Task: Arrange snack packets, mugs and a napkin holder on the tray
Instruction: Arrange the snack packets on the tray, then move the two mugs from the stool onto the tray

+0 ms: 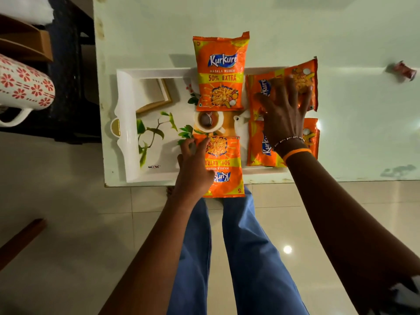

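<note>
A white tray (127, 142) with a printed leaf and teacup picture lies on the glass table. Several orange Kurkure snack packets rest on it. One packet (221, 71) lies upright over the tray's far rim. My left hand (193, 169) grips the left edge of a near packet (227, 169) that hangs over the tray's front rim. My right hand (284, 105) lies flat with spread fingers on a sideways packet (302, 80) at the tray's right end. Another sideways packet (261, 151) lies under my right wrist. No mug stands on the tray.
A white mug with red flowers (22, 87) sits at the far left, off the table. A small red wrapper (404, 71) lies on the table at the right. A brown cardboard box (25, 42) stands at the upper left. My legs are below the table's front edge.
</note>
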